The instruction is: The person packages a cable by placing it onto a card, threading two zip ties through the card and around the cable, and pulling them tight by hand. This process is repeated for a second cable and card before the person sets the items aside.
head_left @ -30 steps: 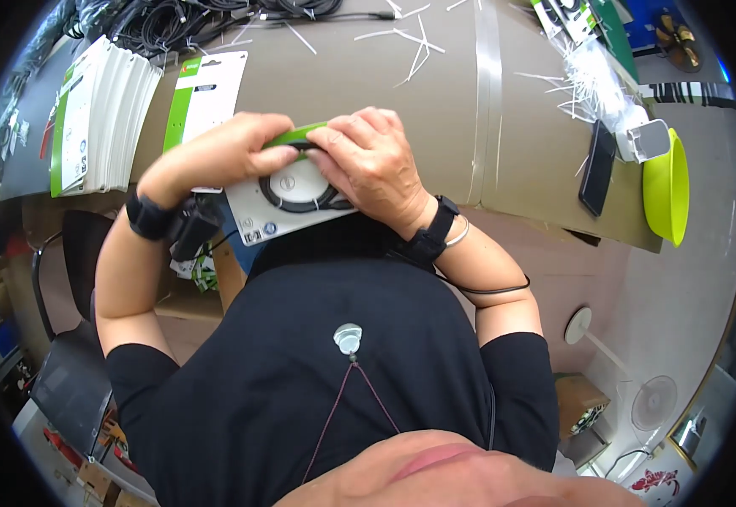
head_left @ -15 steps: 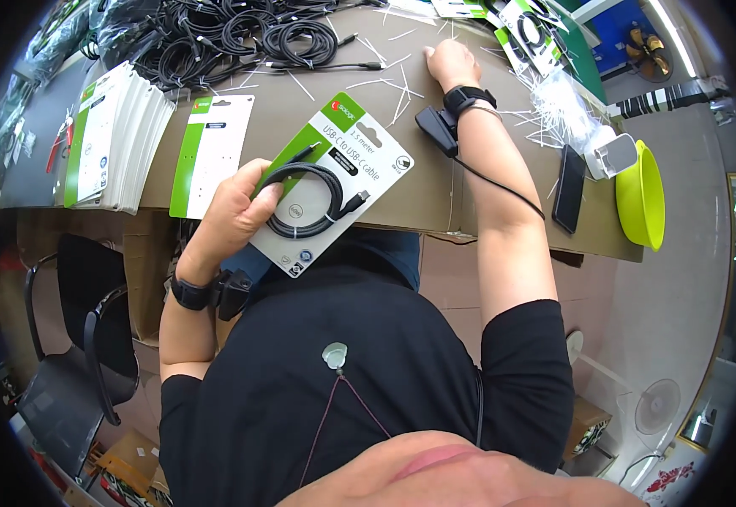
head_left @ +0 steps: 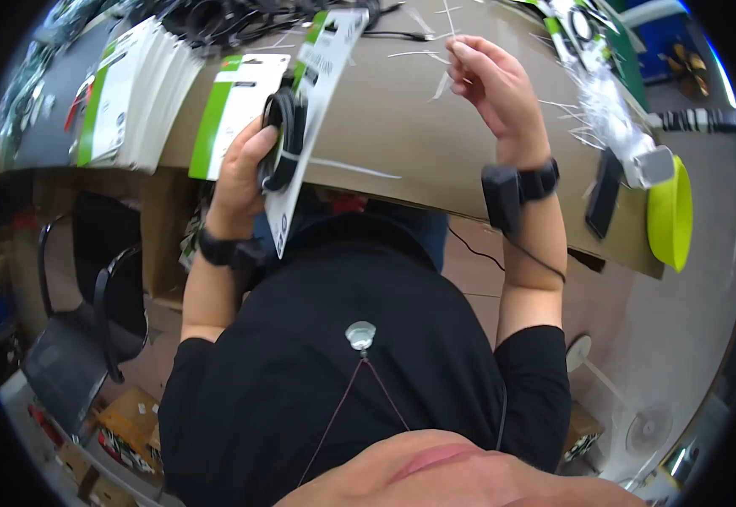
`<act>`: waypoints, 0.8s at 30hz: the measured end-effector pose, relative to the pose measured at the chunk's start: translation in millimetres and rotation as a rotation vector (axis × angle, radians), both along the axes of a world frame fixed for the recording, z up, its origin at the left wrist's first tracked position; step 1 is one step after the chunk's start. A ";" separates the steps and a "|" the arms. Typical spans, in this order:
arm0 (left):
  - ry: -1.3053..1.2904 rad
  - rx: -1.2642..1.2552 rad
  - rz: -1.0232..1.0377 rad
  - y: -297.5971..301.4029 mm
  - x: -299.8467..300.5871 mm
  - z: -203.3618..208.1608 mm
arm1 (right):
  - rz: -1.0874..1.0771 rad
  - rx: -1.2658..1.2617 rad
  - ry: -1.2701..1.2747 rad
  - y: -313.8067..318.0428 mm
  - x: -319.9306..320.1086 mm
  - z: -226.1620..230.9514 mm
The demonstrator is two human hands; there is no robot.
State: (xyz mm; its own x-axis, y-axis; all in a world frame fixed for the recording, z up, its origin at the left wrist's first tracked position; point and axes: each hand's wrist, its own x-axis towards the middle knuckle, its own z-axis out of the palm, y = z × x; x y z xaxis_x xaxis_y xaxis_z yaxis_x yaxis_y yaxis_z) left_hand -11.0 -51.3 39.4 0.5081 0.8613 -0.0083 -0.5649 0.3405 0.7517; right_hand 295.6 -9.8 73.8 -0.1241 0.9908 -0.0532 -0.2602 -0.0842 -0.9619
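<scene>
In my left hand (head_left: 241, 173) is a green and white backing card (head_left: 326, 80), turned nearly edge-on. A coiled black cable (head_left: 282, 139) lies against its face, bound by a white tie, and my thumb presses on the coil. Over the table on the right, my right hand (head_left: 496, 89) is raised with thumb and forefinger pinched. A thin white cable tie (head_left: 450, 19) stands up from those fingertips. Another white strip (head_left: 355, 168) shows near the table's front edge, beside the card. Both wrists wear black straps with small devices.
Left of my left hand are a single card (head_left: 237, 97) and a stack of cards (head_left: 136, 93). Black cables (head_left: 216, 19) pile up at the back. On the right are loose white ties (head_left: 617, 114), a phone (head_left: 605, 194) and a yellow-green bowl (head_left: 670, 215). A chair (head_left: 89, 313) stands lower left.
My left hand has turned the card from face-up to nearly edge-on. My right hand has come back from the far side of the table and now pinches a white tie.
</scene>
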 end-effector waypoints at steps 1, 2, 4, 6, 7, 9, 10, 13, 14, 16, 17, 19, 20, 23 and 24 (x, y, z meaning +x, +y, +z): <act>-0.191 -0.014 -0.103 0.3 -7.6 -5.3 | 0.025 -0.008 0.030 -14.0 -12.7 4.0; -0.317 -0.004 -0.163 3.1 -7.9 -17.3 | 0.010 0.039 -0.104 -30.0 -22.7 10.2; -0.404 0.023 -0.192 14.5 -10.0 -19.9 | 0.025 0.106 -0.197 -52.6 -54.2 22.8; -0.679 -0.071 -0.361 19.5 -12.7 -12.8 | -0.069 0.238 -0.495 -71.3 -82.2 31.3; -0.660 -0.069 -0.342 17.1 -14.1 -11.9 | -0.054 0.241 -0.473 -76.5 -87.9 29.5; -0.783 -0.098 -0.423 14.5 -14.5 -9.0 | -0.071 0.493 -0.635 -83.4 -93.4 25.9; -0.849 -0.114 -0.470 14.2 -14.2 -6.9 | -0.088 0.620 -0.720 -83.9 -94.4 25.1; -0.857 -0.105 -0.476 10.7 -14.6 -4.4 | -0.071 0.627 -0.721 -80.8 -97.4 24.2; -0.870 -0.105 -0.487 10.4 -14.9 -4.3 | -0.067 0.626 -0.732 -80.6 -98.3 23.6; -0.868 -0.092 -0.506 11.8 -15.3 -1.7 | -0.062 0.615 -0.732 -78.1 -99.9 20.7; -0.867 -0.078 -0.525 12.6 -15.2 -0.1 | -0.055 0.604 -0.732 -76.5 -100.7 19.0; -0.867 -0.064 -0.543 13.0 -15.2 0.8 | -0.047 0.592 -0.733 -76.2 -102.2 17.0; -0.869 -0.060 -0.547 12.6 -15.3 0.5 | -0.055 0.565 -0.732 -76.8 -103.3 16.4; -0.873 -0.048 -0.556 11.3 -14.2 -0.7 | -0.072 0.511 -0.730 -78.4 -106.2 14.8; -0.860 -0.025 -0.543 10.7 -11.1 -1.8 | -0.072 0.507 -0.731 -78.8 -105.3 14.0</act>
State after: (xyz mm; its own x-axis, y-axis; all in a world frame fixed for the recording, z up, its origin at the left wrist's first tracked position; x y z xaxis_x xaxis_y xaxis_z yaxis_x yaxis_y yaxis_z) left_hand -22.1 -40.5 37.7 0.6725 0.5169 0.5296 -0.6751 0.7217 0.1529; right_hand 190.3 -88.6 87.8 -0.1672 0.9209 0.3522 0.4449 0.3893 -0.8066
